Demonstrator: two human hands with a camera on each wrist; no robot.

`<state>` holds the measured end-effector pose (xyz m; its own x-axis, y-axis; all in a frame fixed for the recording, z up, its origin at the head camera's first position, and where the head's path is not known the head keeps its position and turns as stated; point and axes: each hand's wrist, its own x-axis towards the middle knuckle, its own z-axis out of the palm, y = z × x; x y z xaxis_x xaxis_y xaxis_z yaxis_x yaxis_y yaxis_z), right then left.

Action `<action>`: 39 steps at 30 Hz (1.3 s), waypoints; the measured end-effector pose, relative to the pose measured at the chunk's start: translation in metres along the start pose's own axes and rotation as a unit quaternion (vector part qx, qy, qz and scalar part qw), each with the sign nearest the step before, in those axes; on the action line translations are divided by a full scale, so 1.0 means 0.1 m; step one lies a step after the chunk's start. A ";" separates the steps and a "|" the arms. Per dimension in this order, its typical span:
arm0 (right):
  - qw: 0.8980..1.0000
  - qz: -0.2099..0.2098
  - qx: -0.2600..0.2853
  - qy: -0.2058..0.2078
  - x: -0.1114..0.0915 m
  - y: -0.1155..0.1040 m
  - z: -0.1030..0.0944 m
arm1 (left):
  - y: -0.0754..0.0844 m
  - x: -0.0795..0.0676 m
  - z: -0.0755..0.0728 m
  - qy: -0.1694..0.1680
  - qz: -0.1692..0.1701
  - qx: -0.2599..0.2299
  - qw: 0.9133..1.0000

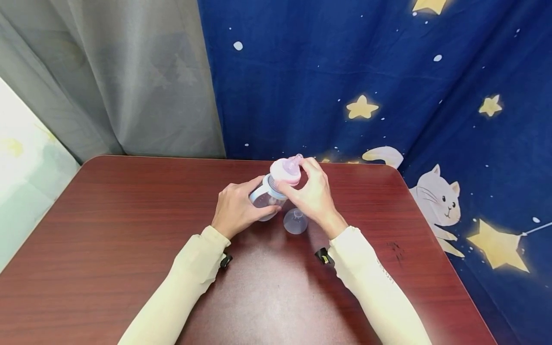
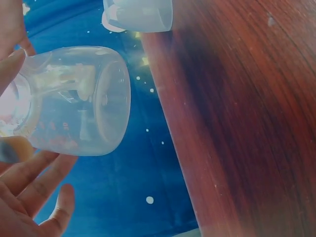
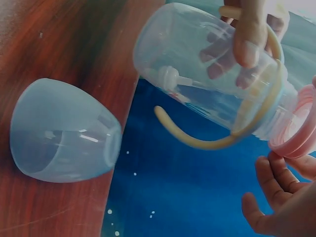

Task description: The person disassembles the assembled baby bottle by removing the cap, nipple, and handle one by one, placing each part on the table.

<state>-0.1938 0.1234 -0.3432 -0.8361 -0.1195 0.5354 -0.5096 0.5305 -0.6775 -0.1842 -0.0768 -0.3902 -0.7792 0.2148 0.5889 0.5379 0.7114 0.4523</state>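
Note:
My left hand point(image 1: 237, 203) grips a clear baby bottle point(image 1: 276, 201) above the table, thumb on its near side. The bottle tilts, its neck toward the right hand. A curved handle point(image 3: 197, 144) hangs from its neck ring, and a straw with a weighted end point(image 3: 170, 79) shows inside. At the bottle's mouth, my right hand point(image 1: 318, 194) holds the pink collar point(image 1: 280, 173) with its soft nipple point(image 1: 294, 164) between thumb and fingers. Whether collar and neck touch, I cannot tell. A clear dome-shaped cap point(image 1: 295, 223) stands on the table below the right hand.
The brown wooden table point(image 1: 108, 230) spreads to both sides, with dark marks on its right part. Behind its far edge hang a grey curtain point(image 1: 151, 81) and a blue star-patterned curtain point(image 1: 293, 86). A small black device point(image 1: 323, 256) sits at the right wrist.

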 end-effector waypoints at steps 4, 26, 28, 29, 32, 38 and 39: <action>0.999 -0.017 0.003 0.028 0.02 -0.03 -0.02 | -0.03 0.00 0.02 -0.005 0.002 -0.002 1.000; 0.990 -0.060 0.045 0.123 0.10 -0.18 -0.17 | -0.12 -0.08 0.08 -0.006 -0.024 0.008 1.000; 0.990 -0.062 0.042 0.121 0.12 -0.21 -0.19 | -0.14 -0.09 0.08 -0.008 -0.027 0.008 1.000; 0.990 -0.064 0.040 0.120 0.13 -0.22 -0.20 | -0.14 -0.09 0.08 -0.009 -0.028 0.008 1.000; 0.989 -0.070 0.043 0.123 0.15 -0.26 -0.23 | -0.16 -0.10 0.08 -0.008 -0.031 0.009 0.999; 0.984 -0.083 0.060 0.143 0.14 -0.27 -0.26 | -0.17 -0.07 0.07 -0.006 -0.032 0.010 0.999; 0.983 -0.088 0.065 0.146 0.14 -0.27 -0.26 | -0.17 -0.07 0.06 -0.005 -0.033 0.012 0.999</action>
<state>-0.1862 0.1293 -0.3044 -0.6485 0.0569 0.7591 -0.6783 0.4094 -0.6101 -0.1900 -0.0861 -0.4064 -0.8161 0.1742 0.5511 0.4779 0.7396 0.4740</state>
